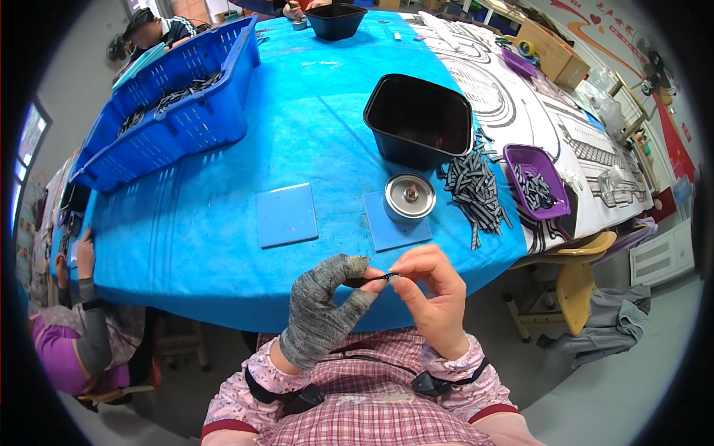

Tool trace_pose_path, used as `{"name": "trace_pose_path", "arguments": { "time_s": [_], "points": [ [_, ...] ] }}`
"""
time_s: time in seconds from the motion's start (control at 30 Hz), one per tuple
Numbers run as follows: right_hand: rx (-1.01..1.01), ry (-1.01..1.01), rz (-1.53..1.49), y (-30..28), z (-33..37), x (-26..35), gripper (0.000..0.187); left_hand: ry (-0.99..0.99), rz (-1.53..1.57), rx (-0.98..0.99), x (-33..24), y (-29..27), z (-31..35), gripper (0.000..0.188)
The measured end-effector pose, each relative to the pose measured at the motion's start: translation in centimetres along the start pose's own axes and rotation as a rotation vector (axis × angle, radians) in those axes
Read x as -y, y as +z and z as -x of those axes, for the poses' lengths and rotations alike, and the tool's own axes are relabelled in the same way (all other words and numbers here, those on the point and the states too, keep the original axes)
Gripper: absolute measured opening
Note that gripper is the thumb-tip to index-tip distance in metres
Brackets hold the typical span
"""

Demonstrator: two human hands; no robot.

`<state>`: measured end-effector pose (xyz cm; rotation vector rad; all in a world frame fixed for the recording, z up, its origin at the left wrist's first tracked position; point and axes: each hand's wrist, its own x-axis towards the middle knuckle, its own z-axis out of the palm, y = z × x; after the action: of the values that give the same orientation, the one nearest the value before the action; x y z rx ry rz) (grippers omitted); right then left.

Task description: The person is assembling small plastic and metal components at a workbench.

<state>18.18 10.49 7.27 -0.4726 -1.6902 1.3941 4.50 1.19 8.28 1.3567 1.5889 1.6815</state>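
At the table (186, 245), left hand (325, 306) and right hand (433, 299) pinch a half-hidden black piece (390, 276).

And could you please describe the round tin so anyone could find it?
On the blue-covered table, find the nearer black tub. In front lie two blue tiles; the tin stands on the right one, its round silver top unlike the flat tiles.

The table is covered with a blue sheet (178, 238), and white paper with black line drawings (606, 149) is spread along its right side. At the far right, a cardboard box (561, 59) is seen with a roll of tape (526, 48) at its left, and a dark fan (654, 67) beyond. Nearer right, a yellow chair (574, 301) is flanked by a grey garment (613, 323). At the near left, a co-worker in purple (59, 360) is seen.
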Motion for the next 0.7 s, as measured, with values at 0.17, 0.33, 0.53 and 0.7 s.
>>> {"name": "trace_pose_path", "arguments": {
  "time_s": [0.17, 0.33, 0.53, 0.7],
  "points": [
    [0.084, 0.02, 0.114, -0.89, -0.07, 0.61, 0.014, 0.019, 0.026, -0.006, 0.19, -0.31, -0.07, 0.018],
    [0.09, 0.007, 0.133, -0.8, 0.01, 0.52, 0.014, 0.044, -0.041, 0.029, 0.24, -0.51, -0.2, 0.022],
    [0.017, 0.18, -0.11, -0.67, 0.26, 0.03, 0.011, -0.061, 0.021, -0.01, 0.19, -0.39, -0.1, 0.018],
    [0.023, 0.211, -0.166, -0.71, 0.31, -0.05, 0.011, -0.107, 0.068, 0.002, 0.06, -0.26, -0.04, 0.014]
  ]
}}
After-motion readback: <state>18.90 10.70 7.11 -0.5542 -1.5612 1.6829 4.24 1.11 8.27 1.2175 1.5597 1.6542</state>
